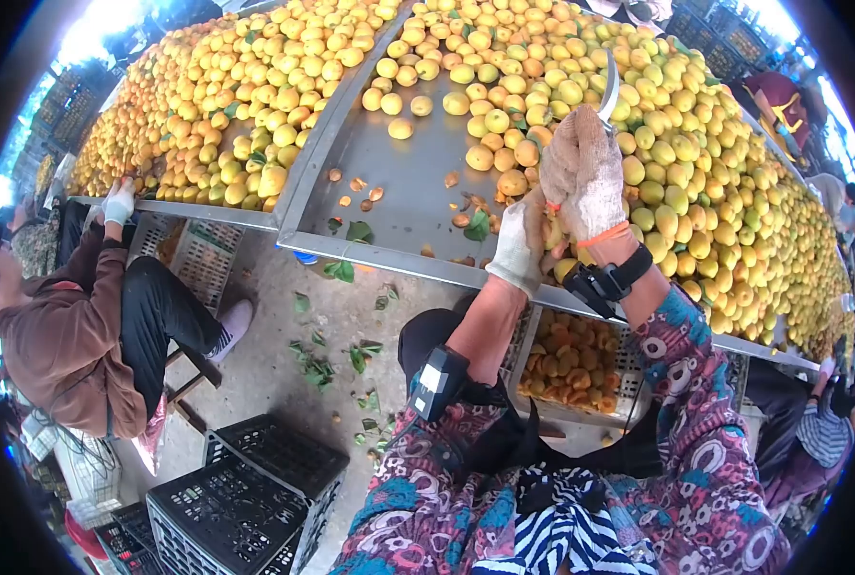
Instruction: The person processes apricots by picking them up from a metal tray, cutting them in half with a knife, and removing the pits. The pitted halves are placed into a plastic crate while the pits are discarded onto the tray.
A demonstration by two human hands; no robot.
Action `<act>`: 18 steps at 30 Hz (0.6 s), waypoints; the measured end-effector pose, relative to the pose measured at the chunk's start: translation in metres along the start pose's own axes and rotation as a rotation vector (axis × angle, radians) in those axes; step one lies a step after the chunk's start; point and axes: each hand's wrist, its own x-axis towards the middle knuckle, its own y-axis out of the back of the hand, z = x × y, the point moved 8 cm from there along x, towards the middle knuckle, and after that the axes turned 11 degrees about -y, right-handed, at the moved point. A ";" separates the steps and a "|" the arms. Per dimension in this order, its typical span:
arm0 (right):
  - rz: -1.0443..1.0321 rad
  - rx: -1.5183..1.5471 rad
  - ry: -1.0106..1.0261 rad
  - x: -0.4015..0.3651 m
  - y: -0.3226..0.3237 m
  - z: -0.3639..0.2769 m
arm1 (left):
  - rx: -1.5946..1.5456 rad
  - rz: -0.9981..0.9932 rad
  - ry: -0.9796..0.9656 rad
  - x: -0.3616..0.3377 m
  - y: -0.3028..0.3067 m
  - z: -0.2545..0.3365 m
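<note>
My right hand (585,172), in a pale knit work glove, is closed around a knife whose curved blade (610,88) points up and away. Close beside it on the left, my gloved left hand (518,247) is closed, its fingers turned toward the right hand. Between the two hands shows a yellow-orange apricot (552,233), mostly hidden by the gloves. Both hands are over the near edge of a metal sorting table (399,182). Whole apricots (681,192) are heaped behind and to the right of them.
Below the table edge stands a white crate (628,362) of halved apricots. Pits, scraps and leaves (360,232) lie on the metal. Black crates (226,508) stand at lower left. A co-worker in a brown jacket (73,345) sits left, a gloved hand (119,203) at the table.
</note>
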 end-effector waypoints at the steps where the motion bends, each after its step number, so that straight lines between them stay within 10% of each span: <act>1: 0.003 0.016 0.000 0.001 0.000 0.000 | -0.111 0.002 0.062 -0.001 -0.001 -0.001; 7: -0.035 0.056 -0.023 0.003 0.005 0.002 | -0.422 0.011 0.194 -0.004 -0.002 -0.018; 13: -0.082 0.137 0.150 -0.001 0.008 -0.009 | 0.252 -0.079 -0.301 0.007 0.006 0.009; 18: -0.044 -0.117 0.321 -0.007 0.001 -0.022 | 0.130 0.059 0.136 0.004 0.018 -0.013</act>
